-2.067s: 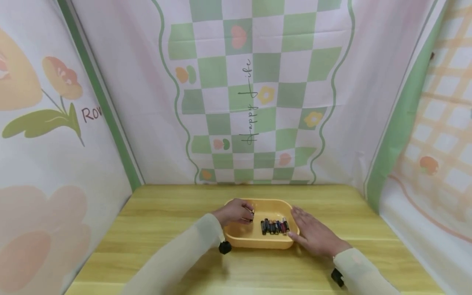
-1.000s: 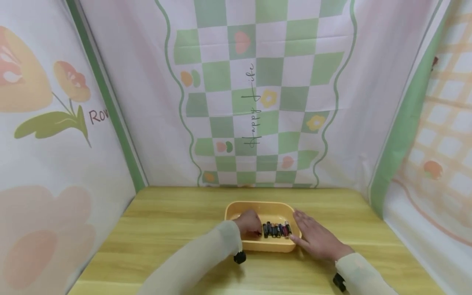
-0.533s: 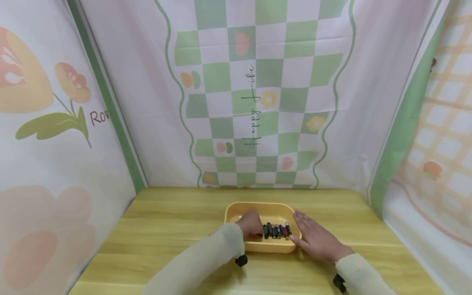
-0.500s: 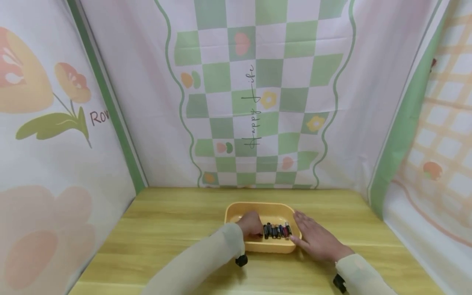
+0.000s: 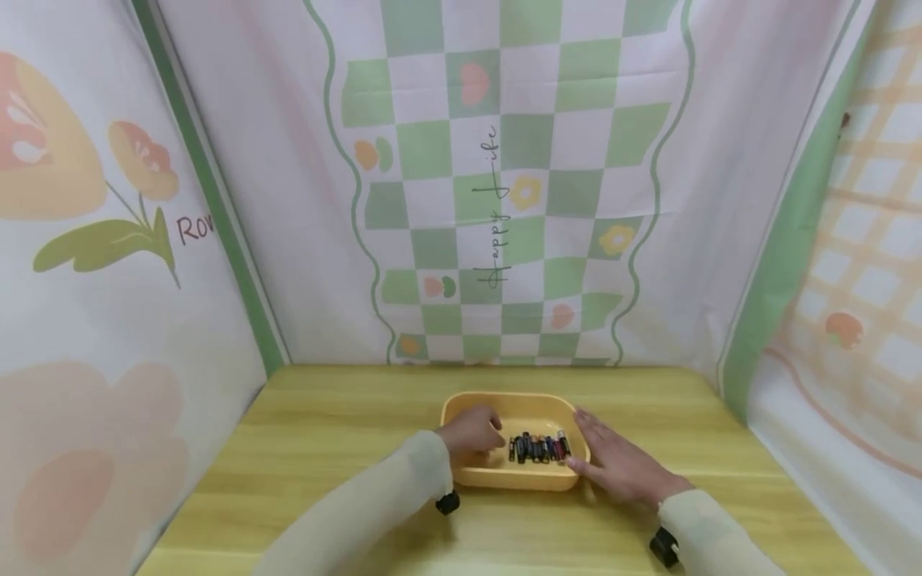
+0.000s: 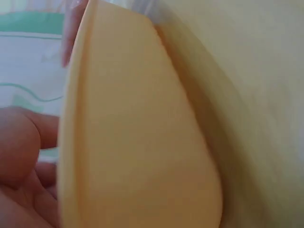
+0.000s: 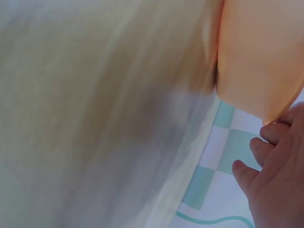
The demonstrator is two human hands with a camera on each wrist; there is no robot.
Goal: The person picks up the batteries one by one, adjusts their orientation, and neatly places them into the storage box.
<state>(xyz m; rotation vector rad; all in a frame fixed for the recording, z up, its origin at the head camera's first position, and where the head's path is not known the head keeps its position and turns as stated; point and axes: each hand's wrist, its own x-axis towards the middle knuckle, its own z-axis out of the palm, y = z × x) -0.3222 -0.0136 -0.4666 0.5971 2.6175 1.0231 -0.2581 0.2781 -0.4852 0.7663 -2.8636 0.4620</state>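
A yellow plastic tray sits on the table, with several batteries lying side by side in a row in its right half. My left hand is over the tray's left part, its fingers loosely bent and apart from the row; no battery shows in it. In the left wrist view the tray's outer wall hides part of that hand. My right hand rests against the tray's right end, fingers extended along the outside and thumb at the rim. The right wrist view shows its fingers touching the tray's edge.
The wood-grain table spreads around the tray on every side. A checked green-and-white curtain hangs behind it, with printed cloths at left and right. A small black device is on the left wrist, another black device on the right.
My left hand brought a small battery to the row's left end, let it go and drew back left. One more slim battery now shows there. The right hand stays at the tray's end.
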